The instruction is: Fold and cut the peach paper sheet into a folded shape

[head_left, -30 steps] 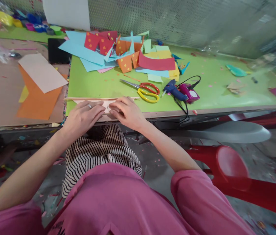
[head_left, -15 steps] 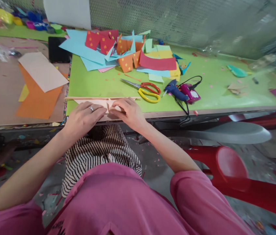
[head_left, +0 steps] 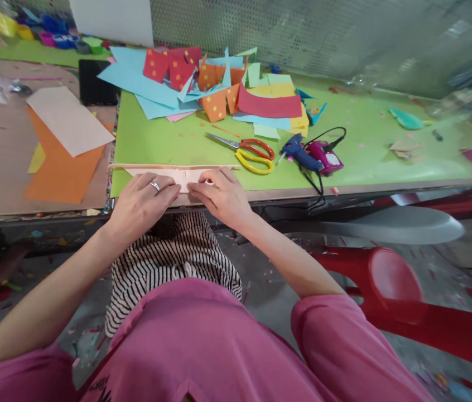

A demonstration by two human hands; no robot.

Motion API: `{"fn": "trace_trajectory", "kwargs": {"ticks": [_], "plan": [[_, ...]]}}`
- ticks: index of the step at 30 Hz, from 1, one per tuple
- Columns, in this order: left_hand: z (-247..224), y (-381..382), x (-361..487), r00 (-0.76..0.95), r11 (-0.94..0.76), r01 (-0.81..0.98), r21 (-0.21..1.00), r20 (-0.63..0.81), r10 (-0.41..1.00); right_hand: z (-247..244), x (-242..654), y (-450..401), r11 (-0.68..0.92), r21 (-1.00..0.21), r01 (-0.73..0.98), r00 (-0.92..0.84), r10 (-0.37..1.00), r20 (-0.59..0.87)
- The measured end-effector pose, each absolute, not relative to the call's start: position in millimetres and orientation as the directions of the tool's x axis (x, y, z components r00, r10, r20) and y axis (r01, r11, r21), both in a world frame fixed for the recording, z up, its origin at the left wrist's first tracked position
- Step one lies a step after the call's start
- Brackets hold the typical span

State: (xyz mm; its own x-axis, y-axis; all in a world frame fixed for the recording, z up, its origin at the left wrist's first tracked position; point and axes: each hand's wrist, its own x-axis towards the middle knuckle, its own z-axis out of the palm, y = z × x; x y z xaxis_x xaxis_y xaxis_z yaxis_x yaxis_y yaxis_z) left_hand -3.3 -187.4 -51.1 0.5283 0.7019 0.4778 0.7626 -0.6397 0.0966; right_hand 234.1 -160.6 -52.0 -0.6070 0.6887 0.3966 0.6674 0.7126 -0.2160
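Both hands are working a long pale peach-pink paper strip (head_left: 179,174) lying across the near edge of the green-covered worktop (head_left: 365,145). The left hand (head_left: 141,202), a ring on one finger, is lying palm down with fingers curled loosely, fingertips pressing on the strip's middle. The right hand (head_left: 221,195) is doing likewise just beside it, fingertips nearly meeting the left's; neither hand is closed around anything, both are pressing flat.

Progress, as a judgement: the strip is already looking folded lengthwise, with a straight raised upper edge running its whole length and a narrower layer below it. The hands are sitting over the centre, so the crease there seems to be what is being worked; the outer ends are lying free and unpressed. Whether further folds are left, cannot tell.

The strip itself: thin, matte, long and narrow, parallel to the worktop's front edge, left end reaching to the green cover's corner, right end stopping short of the red-and-yellow-handled scissors (head_left: 249,152). Part under the fingers is hidden.

Around: a blue hot-glue gun (head_left: 299,155) with black cord beside a magenta one (head_left: 326,157), right of the scissors. Behind, a heap of cut blue, red, orange and yellow paper pieces (head_left: 215,89). To the left, an orange sheet (head_left: 60,167) under a pale beige sheet (head_left: 68,120).
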Motion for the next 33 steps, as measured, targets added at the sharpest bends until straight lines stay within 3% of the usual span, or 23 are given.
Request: {"fn": "trace_trajectory", "kwargs": {"ticks": [7,20,28,33], "plan": [[-48,-191,-5,0.549,-0.657,0.735,0.167,0.421,0.722,-53,235,-163,0.718,-0.155,0.678,-0.634,0.678,0.372],[-51,-192,-4,0.535,-0.651,0.746,0.140,0.456,0.711,-53,236,-167,0.737,-0.149,0.659,-0.650,0.658,0.381],[-47,-198,3,0.353,-0.516,0.825,0.230,0.504,0.789,-55,236,-168,0.721,-0.206,0.662,-0.620,0.681,0.390],[-46,-193,6,0.260,-0.453,0.803,0.387,0.457,0.851,-57,236,-168,0.720,-0.188,0.668,-0.611,0.675,0.413]]}}
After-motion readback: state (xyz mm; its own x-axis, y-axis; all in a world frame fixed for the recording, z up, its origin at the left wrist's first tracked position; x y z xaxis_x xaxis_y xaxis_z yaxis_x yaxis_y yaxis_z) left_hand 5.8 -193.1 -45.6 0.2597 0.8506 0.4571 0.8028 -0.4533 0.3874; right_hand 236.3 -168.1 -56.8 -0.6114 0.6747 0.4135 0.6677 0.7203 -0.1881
